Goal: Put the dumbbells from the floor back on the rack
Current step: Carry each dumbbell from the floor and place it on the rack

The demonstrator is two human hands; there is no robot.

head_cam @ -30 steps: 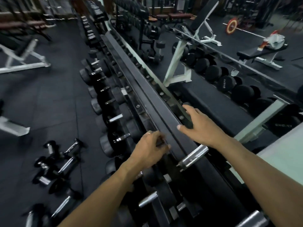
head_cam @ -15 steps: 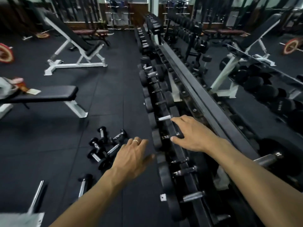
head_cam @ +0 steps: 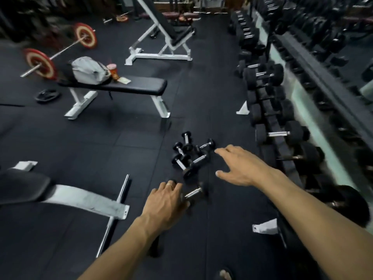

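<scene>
Several small black dumbbells with chrome handles lie in a pile (head_cam: 188, 156) on the black rubber floor. One more dumbbell (head_cam: 194, 192) lies alone, closer to me. My left hand (head_cam: 166, 200) hovers just left of that lone dumbbell, fingers apart, holding nothing. My right hand (head_cam: 240, 167) reaches out flat over the floor right of the pile, empty, fingers spread. The long dumbbell rack (head_cam: 276, 126) runs along the right side, loaded with larger black dumbbells.
A flat bench (head_cam: 129, 87) with a grey bag and a cup stands beyond the pile. An incline bench (head_cam: 163, 31) is farther back. A barbell with red plates (head_cam: 58, 51) lies at far left. Another bench's frame (head_cam: 80, 199) is at near left.
My view has swung left from the rack down to the floor. Both hands have left the rack and now reach down toward the dumbbells on the floor.
</scene>
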